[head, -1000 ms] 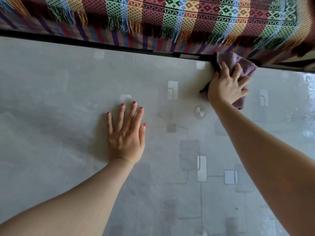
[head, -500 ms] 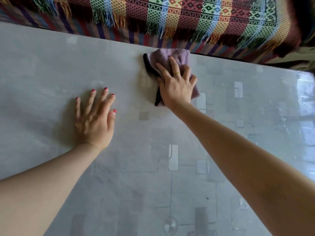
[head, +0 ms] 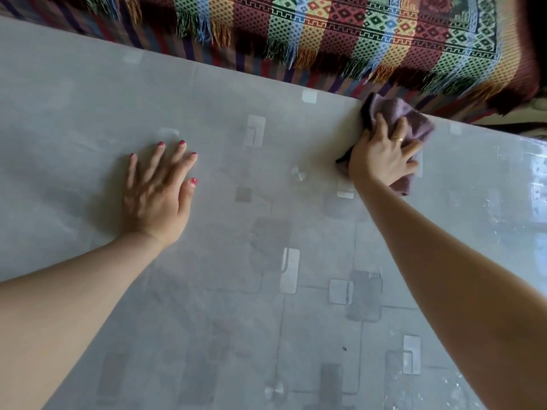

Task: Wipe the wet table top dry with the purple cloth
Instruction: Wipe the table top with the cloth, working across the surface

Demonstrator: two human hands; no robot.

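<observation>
Two bare hands are on the grey table top, both arms reaching in from the near edge. The left hand lies flat on the surface, palm down, its fingers straight and a little spread, holding nothing; the nails are painted red. Between the two hands the table covering shows a pattern of pale and darker rounded rectangles joined by thin lines. Farther right, the right hand presses down on the purple cloth, fingers spread over it with the tips curving onto the bunched fabric; a ring sits on one finger. The cloth lies under and beyond that hand, right at the far edge of the table, with a dark fold showing at the thumb side and a corner sticking out below the little finger. To the right of the right hand the surface is glossy, with bright streaks and patches of shine. Beyond both hands, past the far edge, hangs a striped woven blanket with a coloured fringe.
</observation>
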